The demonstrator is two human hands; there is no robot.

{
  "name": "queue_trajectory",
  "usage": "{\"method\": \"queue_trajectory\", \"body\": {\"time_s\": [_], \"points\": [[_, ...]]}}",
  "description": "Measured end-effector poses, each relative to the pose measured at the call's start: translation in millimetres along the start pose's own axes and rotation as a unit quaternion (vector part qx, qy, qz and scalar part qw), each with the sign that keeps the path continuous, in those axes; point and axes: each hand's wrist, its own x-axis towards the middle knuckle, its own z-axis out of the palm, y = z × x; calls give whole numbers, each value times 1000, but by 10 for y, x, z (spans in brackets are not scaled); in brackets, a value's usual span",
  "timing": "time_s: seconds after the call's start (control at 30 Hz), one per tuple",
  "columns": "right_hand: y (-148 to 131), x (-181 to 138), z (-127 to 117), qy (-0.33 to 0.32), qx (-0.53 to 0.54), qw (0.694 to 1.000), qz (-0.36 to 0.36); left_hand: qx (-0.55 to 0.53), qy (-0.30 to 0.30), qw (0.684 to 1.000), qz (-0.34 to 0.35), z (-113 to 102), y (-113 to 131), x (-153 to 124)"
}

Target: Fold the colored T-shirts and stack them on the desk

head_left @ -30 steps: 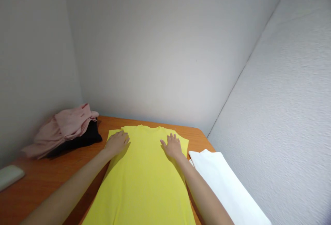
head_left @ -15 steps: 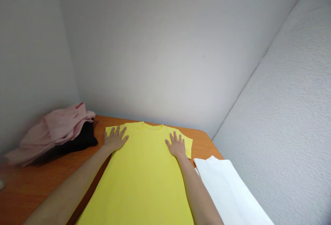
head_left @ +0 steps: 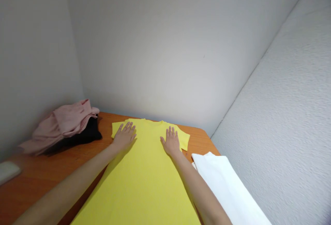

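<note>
A yellow T-shirt [head_left: 144, 173] lies spread out on the wooden table, its neckline toward the back wall and its lower end cut off by the bottom of the view. My left hand [head_left: 124, 138] is over the shirt's left shoulder area with fingers stretched out; a shadow shows beneath it, and I cannot tell whether it touches. Flat on the right chest area, below that shoulder, rests my right hand [head_left: 171, 142], fingers extended. Neither hand grips anything.
To the left, pink clothing [head_left: 67, 119] is heaped on a black folded garment [head_left: 85, 133]. A white object [head_left: 9, 172] sits at the left edge. Folded white cloth [head_left: 224, 180] lies right of the shirt. Walls border the wooden table [head_left: 46, 173].
Both hands have shifted inward over the shirt, away from its sleeves, and their fingers are less spread. The view has moved slightly, showing more of the white object at left.
</note>
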Motion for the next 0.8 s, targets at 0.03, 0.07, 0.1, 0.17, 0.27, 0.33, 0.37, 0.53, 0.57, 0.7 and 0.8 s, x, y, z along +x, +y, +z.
{"method": "queue_trajectory", "body": {"time_s": [0.03,0.07,0.1,0.17,0.27,0.33,0.37,0.53,0.57,0.7,0.8], "points": [[-73,-140,9,-8,16,1000,-12,-2,2,1000,12,1,56,-133],[-141,-301,26,-17,35,999,-25,-6,0,1000,18,14,96,-270],[-197,-476,47,-25,54,997,-39,-12,-8,1000,17,36,119,-399],[-265,-829,83,-45,81,994,-63,-24,-32,999,5,90,120,-607],[-227,-1243,106,-68,95,991,-72,-34,-64,997,-22,139,66,-744],[-127,-1392,109,-62,92,992,-57,-31,-68,997,-29,141,45,-750],[-71,-1429,110,-54,87,994,-48,-30,-69,997,-32,136,46,-741],[71,-1455,42,-44,66,997,-23,-19,-67,997,-31,84,93,-678],[58,-1475,2,-45,67,996,-23,-16,-65,997,-23,62,75,-662],[-56,-1764,-218,-47,84,994,-54,10,-28,999,-16,-63,-253,-605],[-110,-2121,-330,-87,105,987,-89,61,32,995,-67,-141,-723,-628]]}}
